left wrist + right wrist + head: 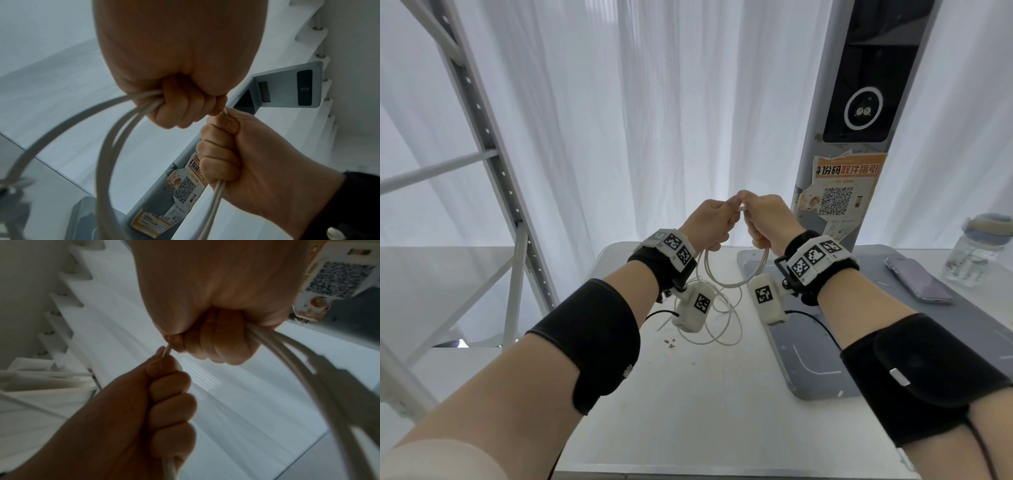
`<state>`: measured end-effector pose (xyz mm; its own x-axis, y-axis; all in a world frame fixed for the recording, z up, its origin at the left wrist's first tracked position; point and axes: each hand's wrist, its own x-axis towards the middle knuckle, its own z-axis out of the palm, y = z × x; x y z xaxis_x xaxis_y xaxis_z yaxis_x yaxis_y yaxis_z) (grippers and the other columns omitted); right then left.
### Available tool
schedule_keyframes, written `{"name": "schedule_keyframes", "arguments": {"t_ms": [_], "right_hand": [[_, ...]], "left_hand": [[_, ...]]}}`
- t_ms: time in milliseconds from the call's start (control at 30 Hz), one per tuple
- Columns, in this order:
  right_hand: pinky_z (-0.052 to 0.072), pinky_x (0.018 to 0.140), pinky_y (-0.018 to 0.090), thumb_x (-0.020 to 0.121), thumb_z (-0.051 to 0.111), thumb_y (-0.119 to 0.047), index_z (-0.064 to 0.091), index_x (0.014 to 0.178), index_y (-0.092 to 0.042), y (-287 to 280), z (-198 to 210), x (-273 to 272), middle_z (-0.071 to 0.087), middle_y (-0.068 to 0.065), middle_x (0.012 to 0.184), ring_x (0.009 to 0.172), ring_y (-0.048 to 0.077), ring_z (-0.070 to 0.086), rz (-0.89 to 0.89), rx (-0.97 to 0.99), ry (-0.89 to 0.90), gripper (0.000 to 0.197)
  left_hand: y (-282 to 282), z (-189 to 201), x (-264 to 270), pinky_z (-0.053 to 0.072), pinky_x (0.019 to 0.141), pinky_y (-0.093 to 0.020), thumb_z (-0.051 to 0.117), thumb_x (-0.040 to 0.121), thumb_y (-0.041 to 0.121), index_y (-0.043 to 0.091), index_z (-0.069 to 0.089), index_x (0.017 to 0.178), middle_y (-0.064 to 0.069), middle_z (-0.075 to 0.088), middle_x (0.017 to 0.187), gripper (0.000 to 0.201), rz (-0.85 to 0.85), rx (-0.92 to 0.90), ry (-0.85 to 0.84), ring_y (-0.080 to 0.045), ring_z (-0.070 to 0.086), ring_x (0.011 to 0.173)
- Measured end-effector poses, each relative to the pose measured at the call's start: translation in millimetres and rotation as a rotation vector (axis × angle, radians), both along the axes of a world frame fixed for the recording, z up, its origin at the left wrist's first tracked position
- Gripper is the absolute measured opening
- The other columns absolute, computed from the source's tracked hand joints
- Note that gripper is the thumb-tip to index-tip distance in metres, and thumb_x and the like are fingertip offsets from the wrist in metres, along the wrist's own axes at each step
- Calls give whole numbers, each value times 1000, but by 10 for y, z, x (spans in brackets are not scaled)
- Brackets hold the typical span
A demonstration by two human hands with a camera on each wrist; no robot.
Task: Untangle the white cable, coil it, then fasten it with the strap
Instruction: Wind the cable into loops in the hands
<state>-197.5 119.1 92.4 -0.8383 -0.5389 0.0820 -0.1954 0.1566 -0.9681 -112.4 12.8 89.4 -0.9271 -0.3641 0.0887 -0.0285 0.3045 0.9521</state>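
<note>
Both hands are raised above the white table [688,394], fists almost touching. My left hand [715,219] grips several strands of the white cable [722,284], seen bunched in its fist [170,104]. Right beside it, my right hand [765,219] grips the same cable [308,363] in its fist [218,340]. A short piece of cable [742,208] bridges the two hands. Loose loops hang below the wrists down to the table. A blurred grey piece [333,376] sits on one strand; I cannot tell whether it is the strap.
A grey pillar with a screen and an orange QR poster [842,192] stands behind the hands on a grey base plate [808,359]. A phone [917,279] and a clear jar [977,253] lie at the right. A metal rack [482,137] rises at the left.
</note>
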Motion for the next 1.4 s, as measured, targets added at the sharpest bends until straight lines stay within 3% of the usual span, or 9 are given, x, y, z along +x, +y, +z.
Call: {"name": "schedule_keyframes", "arguments": {"t_ms": [233, 433, 700, 800, 933, 1133, 1300, 1400], "right_hand": [[18, 45, 24, 101, 50, -31, 40, 59, -18, 17, 11, -15, 30, -1, 47, 38, 16, 20, -62, -198, -132, 45], [16, 48, 25, 102, 49, -31, 37, 59, -20, 22, -2, -19, 28, -3, 47, 36, 15, 18, -74, -255, -199, 47], [23, 43, 24, 102, 48, -36, 44, 59, -15, 7, 2, 20, 34, 0, 46, 37, 17, 24, -86, -147, -41, 47], [25, 40, 23, 102, 46, -39, 47, 62, -12, -10, 22, 56, 36, 1, 47, 35, 17, 27, -56, -72, 54, 48], [24, 41, 25, 102, 44, -39, 50, 63, -9, -50, 50, 85, 35, 2, 45, 35, 17, 26, -9, -35, 94, 50], [15, 44, 24, 106, 43, -43, 37, 50, -22, 2, 15, 81, 28, -1, 49, 40, 16, 18, -18, -245, -154, 60], [13, 44, 23, 106, 47, -41, 35, 51, -24, 18, -5, 107, 27, -4, 48, 39, 15, 17, -58, -320, -289, 59], [19, 41, 22, 104, 47, -41, 38, 52, -23, 13, 59, 77, 30, -4, 48, 37, 14, 21, -122, -348, -272, 57]], "left_hand": [[-49, 0, 21, 20, 44, -21, 39, 105, 43, 21, 39, 65, 8, 27, 55, 46, 3, 53, 25, -11, 21, 45], [-71, 1, 45, 20, 44, -21, 42, 105, 44, 21, 40, 64, 8, 28, 55, 47, 21, 47, 34, -11, 22, 45], [-72, -49, 90, 23, 44, -22, 44, 103, 51, 14, 58, 83, 5, 30, 58, 44, -51, 1, -3, -11, 24, 46], [-52, -7, 86, 23, 44, -22, 38, 105, 49, 13, 56, 80, 7, 31, 55, 47, -50, -5, 10, -11, 25, 46], [-40, 34, 38, 21, 43, -23, 42, 105, 42, 14, 49, 70, 4, 30, 55, 45, -20, -64, 98, -12, 24, 46], [-105, 70, 27, 16, 45, -25, 46, 105, 38, 18, 44, 68, 6, 27, 53, 42, 60, 161, 243, -11, 21, 45], [-127, 67, 50, 23, 42, -21, 48, 103, 44, 19, 45, 68, 7, 31, 56, 43, 1, 216, 161, -9, 25, 43], [-144, -8, 55, 39, 48, -24, 55, 98, 50, 17, 51, 72, 8, 39, 57, 42, 5, 187, 107, -11, 37, 47]]}}
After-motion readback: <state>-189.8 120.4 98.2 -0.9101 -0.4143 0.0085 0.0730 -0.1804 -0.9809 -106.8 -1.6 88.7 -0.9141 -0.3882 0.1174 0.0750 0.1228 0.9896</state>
